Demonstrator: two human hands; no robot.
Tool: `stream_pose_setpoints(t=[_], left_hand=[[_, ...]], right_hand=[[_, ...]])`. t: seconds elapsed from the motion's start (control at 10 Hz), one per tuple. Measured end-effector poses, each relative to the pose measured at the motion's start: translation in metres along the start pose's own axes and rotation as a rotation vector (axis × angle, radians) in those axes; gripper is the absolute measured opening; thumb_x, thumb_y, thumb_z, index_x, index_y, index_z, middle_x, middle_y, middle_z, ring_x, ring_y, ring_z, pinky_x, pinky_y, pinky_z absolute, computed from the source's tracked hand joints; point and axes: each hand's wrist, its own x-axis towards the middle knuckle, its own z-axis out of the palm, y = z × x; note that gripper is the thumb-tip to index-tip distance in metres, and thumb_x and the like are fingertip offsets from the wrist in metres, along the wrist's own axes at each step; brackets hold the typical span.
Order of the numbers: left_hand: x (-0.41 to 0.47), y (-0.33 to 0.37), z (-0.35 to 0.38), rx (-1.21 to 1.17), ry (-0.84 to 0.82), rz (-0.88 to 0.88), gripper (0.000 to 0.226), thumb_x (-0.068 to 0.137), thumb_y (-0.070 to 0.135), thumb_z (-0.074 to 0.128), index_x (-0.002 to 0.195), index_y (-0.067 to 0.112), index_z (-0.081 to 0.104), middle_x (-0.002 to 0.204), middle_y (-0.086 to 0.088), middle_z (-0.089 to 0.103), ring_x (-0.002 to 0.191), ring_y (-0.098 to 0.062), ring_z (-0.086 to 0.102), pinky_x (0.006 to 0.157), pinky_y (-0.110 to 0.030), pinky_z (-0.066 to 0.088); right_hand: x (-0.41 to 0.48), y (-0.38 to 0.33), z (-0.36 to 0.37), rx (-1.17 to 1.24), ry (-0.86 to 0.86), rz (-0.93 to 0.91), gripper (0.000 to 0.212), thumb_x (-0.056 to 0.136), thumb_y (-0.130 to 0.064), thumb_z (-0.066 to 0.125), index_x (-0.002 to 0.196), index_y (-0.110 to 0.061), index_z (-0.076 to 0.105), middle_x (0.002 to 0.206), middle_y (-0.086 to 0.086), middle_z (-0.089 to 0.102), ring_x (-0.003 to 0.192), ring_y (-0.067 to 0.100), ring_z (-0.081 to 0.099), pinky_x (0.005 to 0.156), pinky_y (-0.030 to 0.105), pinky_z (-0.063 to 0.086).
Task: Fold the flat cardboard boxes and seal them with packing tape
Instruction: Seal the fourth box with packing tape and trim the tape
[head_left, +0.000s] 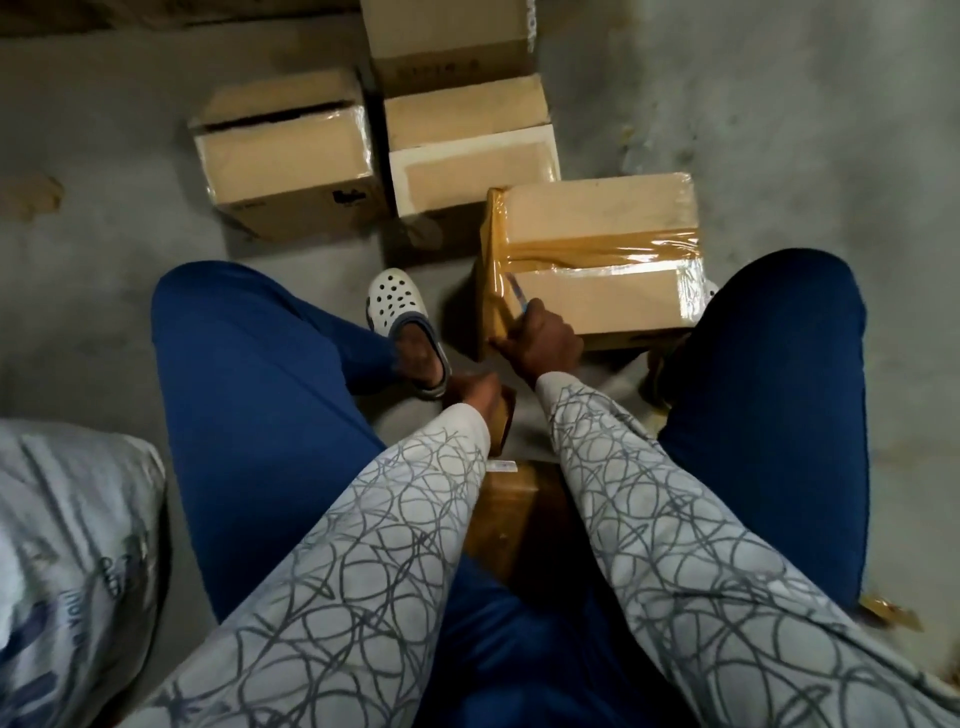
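Observation:
A folded cardboard box (602, 291) stands on the floor between my knees, with a strip of brown packing tape (597, 252) across its top and down its left side. My right hand (540, 338) is at the box's near left corner, shut on a thin blue blade or pen (517, 293) that touches the tape. My left hand (478, 395) is lower, closed on the brown tape roll (501, 418), from which tape runs up to the box.
Three other taped boxes stand farther off: one at left (291, 166), one at centre (470, 156), one behind it (447, 41). My white clog (402, 322) rests left of the box. A grey sack (67, 545) lies at lower left. Concrete floor all around.

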Motion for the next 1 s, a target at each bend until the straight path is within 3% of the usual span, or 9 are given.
stream_pose_setpoints(t=[0.1, 0.2, 0.3, 0.4, 0.6, 0.7, 0.8, 0.9, 1.0], left_hand=[[-0.006, 0.001, -0.005, 0.066, 0.008, 0.064, 0.034, 0.093, 0.012, 0.057, 0.124, -0.001, 0.062, 0.131, -0.015, 0.062, 0.121, -0.033, 0.057, 0.092, -0.031, 0.044], [-0.017, -0.001, -0.009, 0.11, -0.057, 0.155, 0.036, 0.098, 0.015, 0.052, 0.126, -0.008, 0.059, 0.131, -0.023, 0.06, 0.123, -0.038, 0.056, 0.097, -0.036, 0.047], [-0.021, -0.002, -0.018, 0.084, -0.024, 0.179, 0.035, 0.098, 0.015, 0.053, 0.121, -0.009, 0.063, 0.127, -0.025, 0.063, 0.119, -0.039, 0.059, 0.095, -0.036, 0.049], [-0.019, 0.0, -0.026, 0.005, 0.05, 0.153, 0.038, 0.099, 0.02, 0.052, 0.126, -0.005, 0.06, 0.13, -0.024, 0.06, 0.123, -0.037, 0.056, 0.1, -0.036, 0.046], [-0.012, 0.006, -0.014, -0.058, 0.036, 0.112, 0.051, 0.098, 0.027, 0.055, 0.138, -0.003, 0.048, 0.141, -0.02, 0.053, 0.128, -0.035, 0.053, 0.102, -0.037, 0.044], [-0.001, 0.009, -0.006, -0.132, -0.022, 0.051, 0.063, 0.097, 0.039, 0.058, 0.143, -0.001, 0.043, 0.142, -0.015, 0.051, 0.133, -0.034, 0.049, 0.105, -0.036, 0.042], [0.027, 0.001, 0.013, -0.205, -0.081, -0.038, 0.083, 0.083, 0.066, 0.058, 0.138, 0.005, 0.049, 0.136, -0.014, 0.057, 0.126, -0.034, 0.056, 0.105, -0.043, 0.047], [0.022, 0.007, 0.015, -0.198, 0.015, -0.074, 0.067, 0.083, 0.061, 0.062, 0.121, 0.006, 0.063, 0.124, -0.013, 0.066, 0.111, -0.034, 0.065, 0.095, -0.043, 0.053], [0.025, 0.013, 0.013, -0.06, 0.093, -0.035, 0.041, 0.098, 0.035, 0.055, 0.121, 0.004, 0.066, 0.126, -0.017, 0.066, 0.116, -0.036, 0.061, 0.094, -0.037, 0.049]], right_hand=[[-0.008, -0.007, -0.004, -0.076, 0.033, -0.057, 0.054, 0.082, -0.055, 0.069, 0.114, -0.013, 0.055, 0.105, 0.009, 0.068, 0.094, 0.033, 0.067, 0.076, 0.038, 0.049], [-0.017, -0.021, -0.007, -0.099, 0.082, -0.193, 0.03, 0.091, -0.031, 0.062, 0.112, -0.01, 0.057, 0.106, 0.012, 0.064, 0.098, 0.035, 0.062, 0.075, 0.042, 0.047], [-0.012, -0.021, -0.002, -0.156, 0.129, -0.487, 0.032, 0.084, -0.02, 0.069, 0.111, -0.005, 0.059, 0.114, 0.019, 0.062, 0.107, 0.038, 0.055, 0.082, 0.048, 0.046], [-0.023, -0.024, -0.011, -0.129, 0.081, -0.527, 0.042, 0.083, -0.026, 0.072, 0.116, -0.004, 0.058, 0.118, 0.02, 0.062, 0.109, 0.038, 0.055, 0.086, 0.046, 0.046], [-0.027, 0.012, -0.018, 0.312, 0.152, -0.091, 0.039, 0.088, -0.037, 0.072, 0.11, -0.008, 0.059, 0.103, 0.014, 0.071, 0.096, 0.034, 0.067, 0.08, 0.042, 0.055], [-0.019, 0.022, -0.021, 0.377, 0.144, -0.009, 0.047, 0.084, -0.039, 0.078, 0.112, -0.007, 0.058, 0.101, 0.012, 0.071, 0.094, 0.03, 0.068, 0.081, 0.041, 0.056], [-0.009, 0.013, -0.018, 0.416, 0.132, 0.04, 0.043, 0.082, -0.033, 0.081, 0.109, -0.008, 0.058, 0.099, 0.011, 0.072, 0.093, 0.029, 0.068, 0.082, 0.041, 0.056], [0.005, -0.006, -0.012, 0.381, 0.064, 0.049, 0.045, 0.076, -0.023, 0.084, 0.109, -0.009, 0.058, 0.103, 0.012, 0.072, 0.096, 0.031, 0.069, 0.086, 0.047, 0.057], [0.023, -0.024, 0.0, 0.286, 0.009, 0.05, 0.043, 0.079, -0.019, 0.078, 0.114, -0.006, 0.057, 0.11, 0.02, 0.069, 0.102, 0.04, 0.066, 0.088, 0.048, 0.055]])
